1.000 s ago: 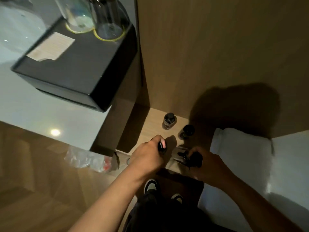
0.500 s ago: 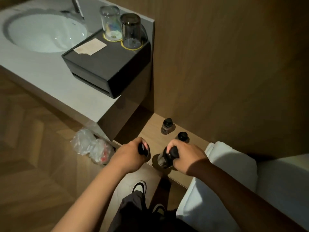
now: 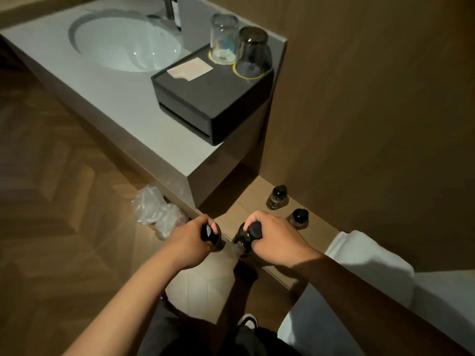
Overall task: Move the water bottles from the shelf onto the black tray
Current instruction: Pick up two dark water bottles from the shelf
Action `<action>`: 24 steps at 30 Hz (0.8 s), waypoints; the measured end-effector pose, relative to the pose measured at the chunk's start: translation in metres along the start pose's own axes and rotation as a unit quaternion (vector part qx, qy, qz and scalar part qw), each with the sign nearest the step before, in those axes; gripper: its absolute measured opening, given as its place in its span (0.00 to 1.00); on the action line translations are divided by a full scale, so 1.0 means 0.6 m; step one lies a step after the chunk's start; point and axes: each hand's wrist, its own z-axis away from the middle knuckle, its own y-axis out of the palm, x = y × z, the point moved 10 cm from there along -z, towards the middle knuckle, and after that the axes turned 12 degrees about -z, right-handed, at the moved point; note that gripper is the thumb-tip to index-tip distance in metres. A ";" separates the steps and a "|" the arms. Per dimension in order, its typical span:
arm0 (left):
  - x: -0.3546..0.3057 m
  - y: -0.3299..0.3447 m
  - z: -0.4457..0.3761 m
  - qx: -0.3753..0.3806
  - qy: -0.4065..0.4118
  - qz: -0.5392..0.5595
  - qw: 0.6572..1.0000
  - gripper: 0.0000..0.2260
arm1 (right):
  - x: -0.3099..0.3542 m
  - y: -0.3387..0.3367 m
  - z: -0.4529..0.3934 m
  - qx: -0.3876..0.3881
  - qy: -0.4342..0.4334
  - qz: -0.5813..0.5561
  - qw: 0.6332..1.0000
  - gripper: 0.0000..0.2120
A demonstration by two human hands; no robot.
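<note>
Bottles sit gripped by their caps, one (image 3: 214, 236) in the left hand (image 3: 189, 241), one (image 3: 244, 238) in the right hand (image 3: 276, 238); next, carry both up to the tray (image 3: 218, 98).

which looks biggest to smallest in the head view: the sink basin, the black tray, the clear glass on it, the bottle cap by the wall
1. sink basin
2. black tray; nearly as big, so this order is unsure
3. clear glass
4. bottle cap, which lies lower and farther down on the shelf
</note>
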 end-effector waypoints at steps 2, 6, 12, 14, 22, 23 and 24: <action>0.041 -0.010 -0.006 0.002 -0.008 0.012 1.000 0.11 | 0.023 0.032 -0.021 0.006 0.003 0.014 1.000 0.14; 0.137 -0.039 -0.023 0.024 -0.014 0.026 0.999 0.10 | 0.079 0.097 -0.064 0.012 0.025 0.014 1.000 0.14; 0.284 -0.137 -0.059 0.032 0.011 0.029 0.999 0.08 | 0.188 0.193 -0.150 0.009 0.056 0.005 0.998 0.15; 0.334 -0.175 -0.062 0.016 0.006 0.047 0.999 0.07 | 0.229 0.226 -0.179 0.002 0.050 0.012 0.999 0.15; 0.528 -0.311 -0.073 -0.053 -0.066 0.120 0.989 0.10 | 0.393 0.353 -0.298 0.013 0.018 -0.012 1.000 0.18; 0.548 -0.326 -0.076 -0.061 -0.074 0.139 0.986 0.11 | 0.412 0.365 -0.314 0.017 0.009 -0.014 1.000 0.18; 0.566 -0.340 -0.079 -0.066 -0.081 0.158 0.982 0.11 | 0.432 0.376 -0.330 0.020 -0.001 -0.017 1.000 0.18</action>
